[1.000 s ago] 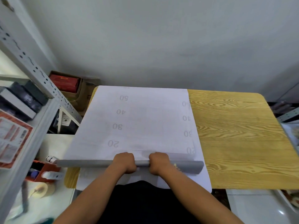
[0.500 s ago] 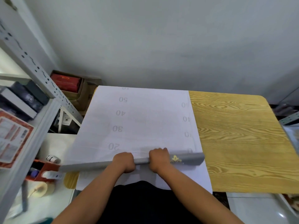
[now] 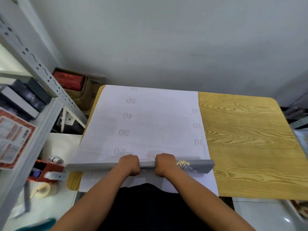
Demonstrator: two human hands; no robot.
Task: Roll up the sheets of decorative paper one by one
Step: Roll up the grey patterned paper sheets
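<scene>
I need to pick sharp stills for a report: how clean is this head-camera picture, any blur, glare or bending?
Head view: wide-angle bending bows the metal shelf post; the lower left corner is smeared, and the numbers on the white sheet are faint. A small glare spot shines at lower right. Both the left hand and the right hand on the grey roll look fairly sharp. Light is soft, shadows weak.

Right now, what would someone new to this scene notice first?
Both fists, the left hand and right hand, grip a grey paper roll at the near table edge; a gold ornament shows beside the right hand. Beyond it, the white sheet with mirrored numbers covers the left part of the yellow wood-grain table.
</scene>
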